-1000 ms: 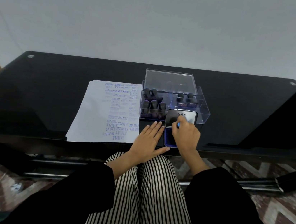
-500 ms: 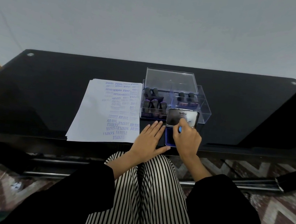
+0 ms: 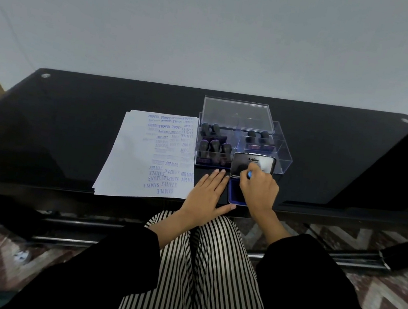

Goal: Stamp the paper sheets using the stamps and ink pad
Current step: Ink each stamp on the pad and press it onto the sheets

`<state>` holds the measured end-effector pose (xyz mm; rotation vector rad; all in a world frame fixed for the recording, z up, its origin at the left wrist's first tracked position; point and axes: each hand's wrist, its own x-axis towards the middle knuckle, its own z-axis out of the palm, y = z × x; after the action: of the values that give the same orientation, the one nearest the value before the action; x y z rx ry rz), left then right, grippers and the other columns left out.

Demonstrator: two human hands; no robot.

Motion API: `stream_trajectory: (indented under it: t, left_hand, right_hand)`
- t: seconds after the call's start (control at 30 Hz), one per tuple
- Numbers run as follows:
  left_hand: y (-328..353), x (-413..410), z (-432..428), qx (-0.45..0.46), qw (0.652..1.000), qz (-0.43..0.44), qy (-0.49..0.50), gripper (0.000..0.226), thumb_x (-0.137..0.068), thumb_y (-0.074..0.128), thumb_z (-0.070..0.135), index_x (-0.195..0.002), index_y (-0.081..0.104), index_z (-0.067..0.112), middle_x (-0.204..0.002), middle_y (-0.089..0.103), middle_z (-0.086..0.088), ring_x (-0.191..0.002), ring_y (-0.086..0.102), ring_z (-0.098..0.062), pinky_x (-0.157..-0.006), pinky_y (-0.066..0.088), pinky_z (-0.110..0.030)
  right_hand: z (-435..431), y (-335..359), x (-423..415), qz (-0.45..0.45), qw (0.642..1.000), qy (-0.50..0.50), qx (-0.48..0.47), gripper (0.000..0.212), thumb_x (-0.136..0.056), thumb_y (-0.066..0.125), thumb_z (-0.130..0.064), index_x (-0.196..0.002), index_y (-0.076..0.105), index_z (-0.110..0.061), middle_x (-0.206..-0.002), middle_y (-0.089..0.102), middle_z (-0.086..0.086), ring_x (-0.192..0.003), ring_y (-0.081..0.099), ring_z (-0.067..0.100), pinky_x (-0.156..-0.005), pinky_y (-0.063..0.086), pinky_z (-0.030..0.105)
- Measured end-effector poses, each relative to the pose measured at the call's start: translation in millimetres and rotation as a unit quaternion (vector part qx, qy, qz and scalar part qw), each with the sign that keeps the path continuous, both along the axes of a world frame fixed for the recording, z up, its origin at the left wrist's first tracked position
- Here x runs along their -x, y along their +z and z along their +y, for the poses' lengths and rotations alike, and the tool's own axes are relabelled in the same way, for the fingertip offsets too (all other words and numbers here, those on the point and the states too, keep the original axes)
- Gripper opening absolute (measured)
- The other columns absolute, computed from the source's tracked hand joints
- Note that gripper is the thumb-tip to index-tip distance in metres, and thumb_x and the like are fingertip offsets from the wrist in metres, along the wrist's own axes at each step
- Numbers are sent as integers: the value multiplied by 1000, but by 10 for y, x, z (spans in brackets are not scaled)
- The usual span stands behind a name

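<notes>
Right hand [image 3: 258, 190]: fingers are curling tightly round a small stamp [image 3: 249, 174], only its blue end showing between thumb and forefinger; whether its face is touching the ink cannot be told. The hand is hovering over the ink pad [image 3: 234, 194], which is sitting open at the near edge of the table [image 3: 73, 116], its dark lid [image 3: 252, 163] standing up behind the knuckles. Left hand [image 3: 206, 196]: fingers are lying straight and together, palm down on the table, holding nothing, thumb reaching toward the pad's front corner. Paper sheets [image 3: 134, 160]: a stack is lying just left of that hand, its top sheet carrying blue prints down the right side. Other stamps [image 3: 214, 145] are standing upright in a clear box [image 3: 284, 158] behind the pad, and its clear cover [image 3: 236, 114] is resting at the back.
</notes>
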<state>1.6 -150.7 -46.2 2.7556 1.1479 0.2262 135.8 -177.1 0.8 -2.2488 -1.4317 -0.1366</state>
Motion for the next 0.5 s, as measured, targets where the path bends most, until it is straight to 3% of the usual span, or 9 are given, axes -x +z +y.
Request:
stream_trajectory:
  t: [0.1, 0.3, 0.5]
  left_hand:
    - [10, 6, -4, 11, 1000, -10, 2, 79, -93, 29, 59, -150, 4, 12, -159, -1, -5, -146, -6, -15, -115, -10, -27]
    - [78, 32, 8, 48, 999, -15, -15, 83, -91, 26, 64, -150, 4, 9, -158, 0, -7, -146, -6, -17, -116, -7, -30]
    - [430, 298, 83, 62, 991, -114, -38, 64, -96, 41, 46, -147, 27, 10, -153, 27, -6, -144, 17, -14, -116, 12, -26]
  right_hand:
    - [26, 35, -4, 5, 1000, -5, 10, 19, -93, 46, -20, -93, 60, -7, -79, 66, 15, -75, 63, 31, -59, 39, 32]
    - [44, 52, -16, 0, 999, 4, 33, 18, -93, 45, -22, -93, 57, -9, -78, 66, 11, -71, 62, 26, -57, 39, 30]
    - [-48, 88, 79, 10, 1000, -6, -18, 22, -96, 46, -29, -95, 58, -10, -77, 65, 11, -71, 63, 28, -57, 41, 30]
